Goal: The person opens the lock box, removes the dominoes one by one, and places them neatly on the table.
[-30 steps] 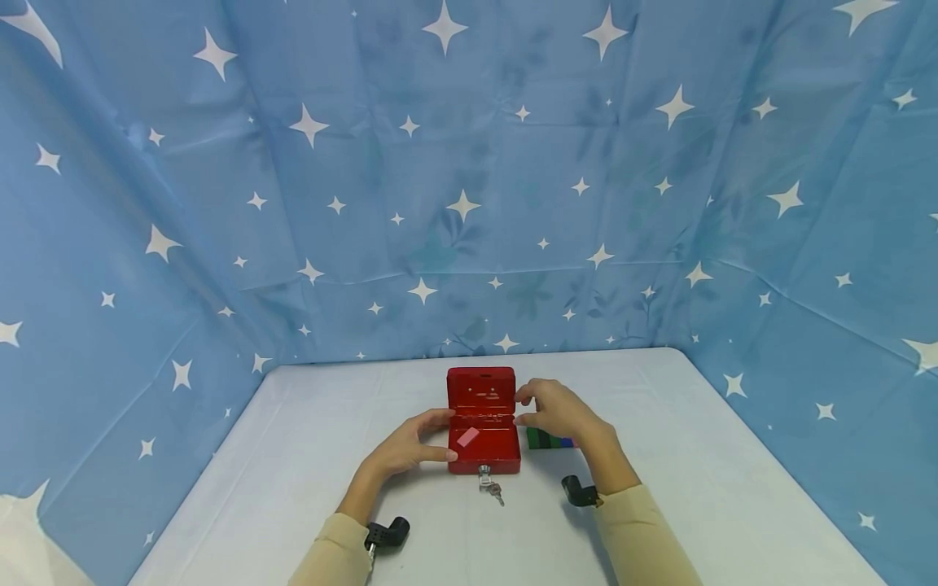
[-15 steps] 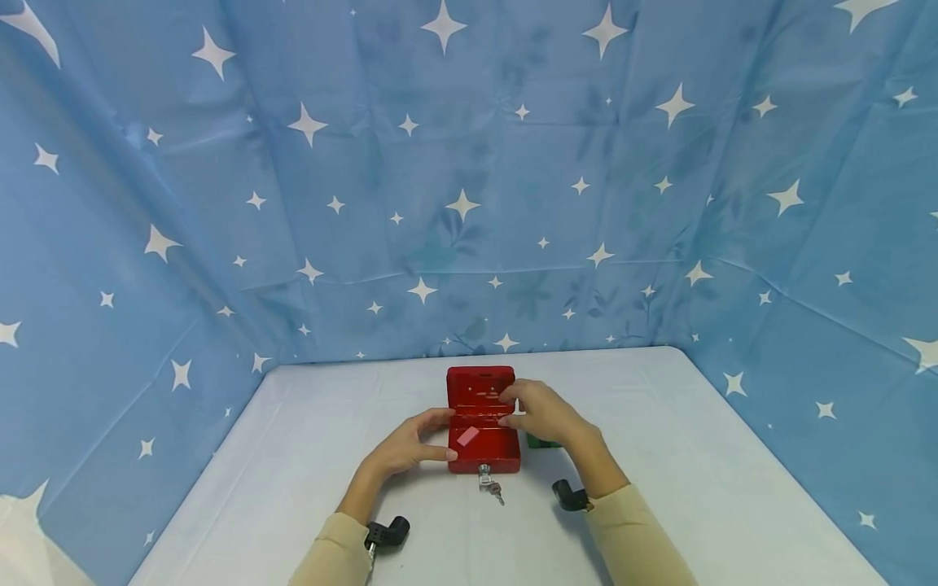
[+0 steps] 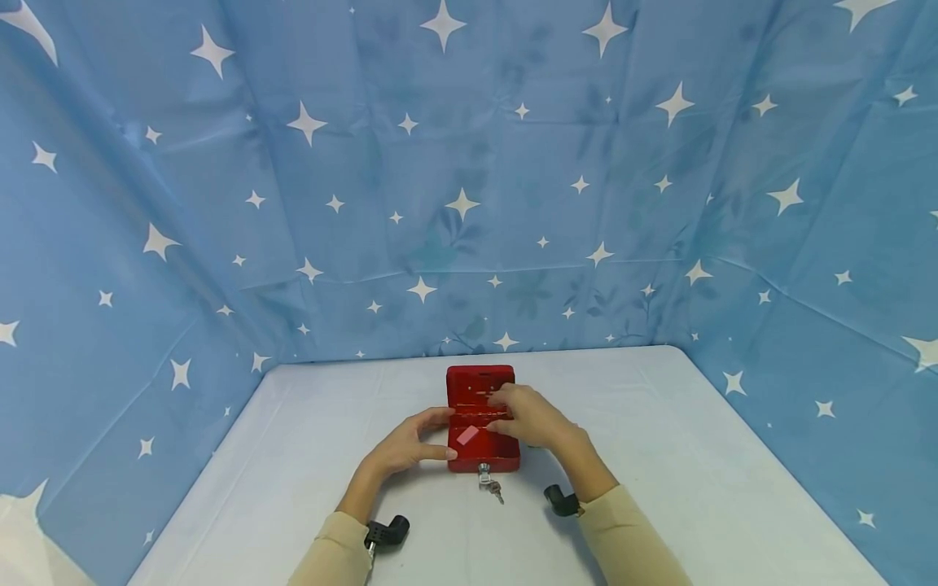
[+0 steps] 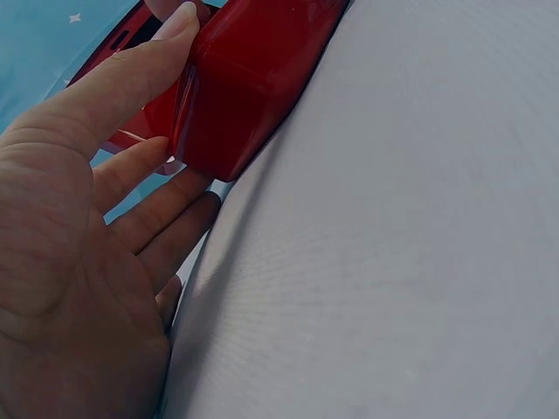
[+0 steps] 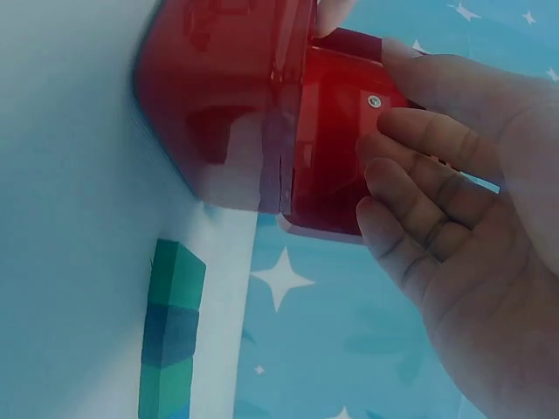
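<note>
A red metal cash box (image 3: 506, 465) stands with its lid (image 3: 463, 381) raised. Inside the base lies a small pink block (image 3: 467, 436), tilted. My left hand (image 3: 406, 443) holds the box's left side, thumb at the front corner and fingers toward the hinge, as the left wrist view also shows. Over the right part of the opening hovers my right hand (image 3: 538, 415), its fingers loosely bent in front of the lid with nothing seen between them. From the front lock hang keys (image 3: 494, 489).
Right of the box, a row of green (image 5: 175, 271) and blue blocks (image 5: 170, 332) shows in the right wrist view; my right hand mostly hides it in the head view. A white cloth (image 3: 322, 415) covers the table, and a blue star-patterned curtain (image 3: 366, 244) surrounds it.
My right hand has moved left, from beside the box's right edge to over the opening, and now covers the row of blocks. The left hand, box and pink block stay put.
</note>
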Tool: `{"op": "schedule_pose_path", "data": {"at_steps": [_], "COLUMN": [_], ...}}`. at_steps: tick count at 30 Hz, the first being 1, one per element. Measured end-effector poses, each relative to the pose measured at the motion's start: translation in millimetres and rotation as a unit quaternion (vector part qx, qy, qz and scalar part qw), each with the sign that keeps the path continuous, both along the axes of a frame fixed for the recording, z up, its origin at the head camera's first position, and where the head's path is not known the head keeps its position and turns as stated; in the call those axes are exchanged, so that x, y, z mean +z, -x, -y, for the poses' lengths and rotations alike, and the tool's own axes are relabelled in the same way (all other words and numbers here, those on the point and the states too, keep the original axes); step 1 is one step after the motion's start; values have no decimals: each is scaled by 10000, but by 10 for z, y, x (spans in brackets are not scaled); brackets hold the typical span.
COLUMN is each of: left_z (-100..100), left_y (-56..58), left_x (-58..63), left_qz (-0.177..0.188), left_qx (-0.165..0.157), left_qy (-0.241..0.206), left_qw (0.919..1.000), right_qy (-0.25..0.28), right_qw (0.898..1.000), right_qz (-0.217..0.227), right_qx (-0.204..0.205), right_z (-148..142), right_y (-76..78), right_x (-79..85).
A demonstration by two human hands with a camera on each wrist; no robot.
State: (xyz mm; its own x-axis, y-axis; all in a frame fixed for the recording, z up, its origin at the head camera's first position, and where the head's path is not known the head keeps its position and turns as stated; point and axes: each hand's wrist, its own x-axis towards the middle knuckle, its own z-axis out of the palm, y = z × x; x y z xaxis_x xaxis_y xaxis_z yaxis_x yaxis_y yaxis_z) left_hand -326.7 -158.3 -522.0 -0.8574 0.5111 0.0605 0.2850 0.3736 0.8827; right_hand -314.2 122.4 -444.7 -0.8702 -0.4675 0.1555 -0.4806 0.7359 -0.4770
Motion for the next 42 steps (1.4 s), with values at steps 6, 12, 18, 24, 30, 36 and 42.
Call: {"op": "schedule_pose_path", "data": {"at_steps": [6, 12, 18, 24, 30, 36, 42], "left_z": [9, 10, 9, 8, 3, 4, 6], "left_y": [16, 20, 15, 11, -3, -1, 5], "left_x": [-8, -8, 3, 12, 24, 19, 11], "left_qz": [-9, -44, -14, -19, -21, 6, 26], "left_qx": [24, -14, -30, -23, -48, -57, -50], "left_qy": [40, 17, -24, 3, -14, -54, -57], "left_qw": [10000, 10000, 10000, 10000, 10000, 10000, 10000], "right_qy": [-165, -197, -213, -175, -169, -194, -239], "right_qw": [9998, 9997, 9997, 9995, 9991, 9984, 9982], "right_qz": [-37, -123, -131, -235, -298, -436, -423], "right_qx": [-72, 10, -81, -110, -238, -313, -351], "right_z": [67, 128, 174, 219, 270, 316, 359], "right_y": [-9, -47, -55, -52, -65, -89, -94], "right_x": [-30, -19, -24, -57, -100, -123, -138]}}
